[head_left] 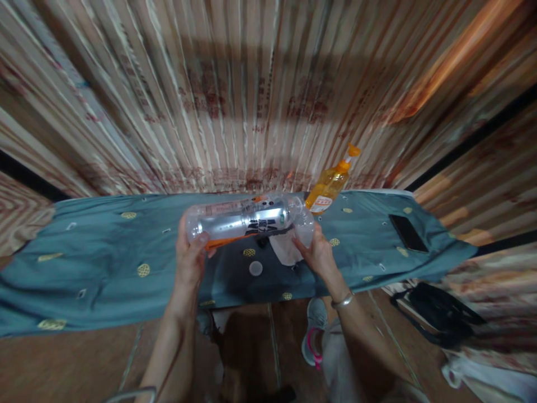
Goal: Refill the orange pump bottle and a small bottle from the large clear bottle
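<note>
My left hand grips the base end of a clear plastic bottle with a silver and orange label, held sideways above the table. My right hand holds the bottle's neck end together with a crumpled white cloth. Under the bottle a small white cap lies on the blue-green tablecloth.
An orange pump bottle stands at the table's back edge, right of the hands. A dark phone lies flat on the right end. A black bag sits on the floor at right. Patterned curtains hang behind. My shoe is below the table edge.
</note>
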